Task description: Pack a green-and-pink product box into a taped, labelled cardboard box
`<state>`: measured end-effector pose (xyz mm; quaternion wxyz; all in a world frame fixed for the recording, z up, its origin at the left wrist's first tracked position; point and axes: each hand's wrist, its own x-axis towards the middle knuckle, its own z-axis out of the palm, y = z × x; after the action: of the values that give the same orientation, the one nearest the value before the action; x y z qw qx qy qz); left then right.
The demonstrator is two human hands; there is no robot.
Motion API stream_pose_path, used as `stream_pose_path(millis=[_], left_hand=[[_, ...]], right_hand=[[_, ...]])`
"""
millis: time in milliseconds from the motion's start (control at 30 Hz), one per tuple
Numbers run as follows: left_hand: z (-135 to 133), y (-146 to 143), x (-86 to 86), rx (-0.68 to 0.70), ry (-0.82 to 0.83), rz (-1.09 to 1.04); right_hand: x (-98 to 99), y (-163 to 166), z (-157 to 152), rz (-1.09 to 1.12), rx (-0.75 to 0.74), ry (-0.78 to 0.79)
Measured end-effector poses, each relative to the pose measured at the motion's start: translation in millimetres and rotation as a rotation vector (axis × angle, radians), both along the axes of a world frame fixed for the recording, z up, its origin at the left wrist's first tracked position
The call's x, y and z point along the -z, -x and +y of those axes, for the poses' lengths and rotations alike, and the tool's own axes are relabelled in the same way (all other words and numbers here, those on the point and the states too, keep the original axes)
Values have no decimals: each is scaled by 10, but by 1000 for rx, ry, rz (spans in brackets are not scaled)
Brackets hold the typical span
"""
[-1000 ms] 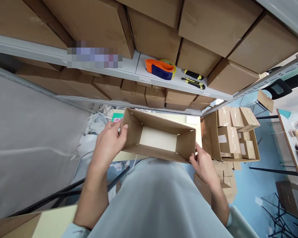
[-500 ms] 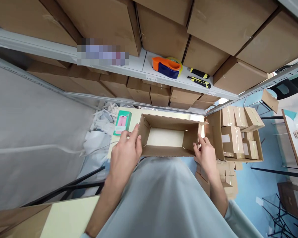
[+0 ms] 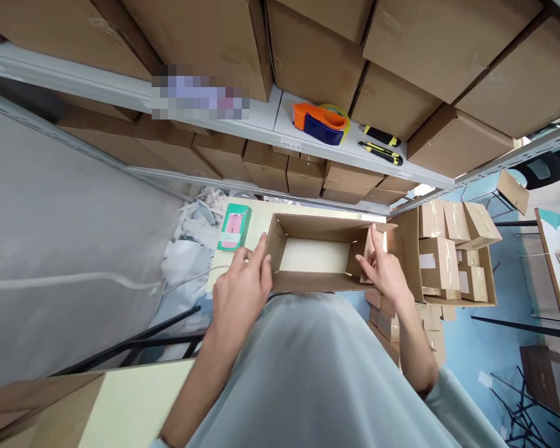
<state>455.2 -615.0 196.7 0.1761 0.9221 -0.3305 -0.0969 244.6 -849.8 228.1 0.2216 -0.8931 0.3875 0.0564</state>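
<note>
An open brown cardboard box [image 3: 310,280] with no bottom closed rests on a pale table [image 3: 256,214] right in front of me. My left hand [image 3: 241,292] grips its left end wall, fingers along the edge. My right hand [image 3: 383,269] holds the right end, its fingers pressing the end flap inward. A green package with a pink item [image 3: 234,227] lies on the table just left of the box.
An orange and blue tape dispenser [image 3: 321,123] and two yellow-black utility knives [image 3: 381,144] lie on the shelf above, among large cartons. A carton filled with several small taped boxes [image 3: 452,252] stands at the right. Paper scraps [image 3: 191,230] pile up at the left.
The box has come down from a tilted hold onto the table and moved right. My right hand shifted from the near right corner up to the end flap and is folding it inward.
</note>
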Motion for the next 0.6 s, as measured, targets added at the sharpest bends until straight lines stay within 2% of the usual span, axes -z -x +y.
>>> stream_pose_path(millis=[100, 200, 367, 467, 533, 600], left_hand=[[60, 57, 36, 36, 62, -2], [87, 94, 44, 85, 55, 30], [26, 38, 86, 230, 8, 280], [-40, -14, 158, 228, -44, 358], [-97, -37, 237, 208, 29, 336], [-175, -53, 344, 175, 188, 254]], right_hand=[[42, -64, -34, -13, 20, 27], [64, -56, 6, -10, 30, 23], [52, -4, 57, -2, 21, -29], [34, -1, 22, 38, 24, -35], [35, -12, -12, 64, 4, -108], [69, -26, -33, 70, -38, -227]])
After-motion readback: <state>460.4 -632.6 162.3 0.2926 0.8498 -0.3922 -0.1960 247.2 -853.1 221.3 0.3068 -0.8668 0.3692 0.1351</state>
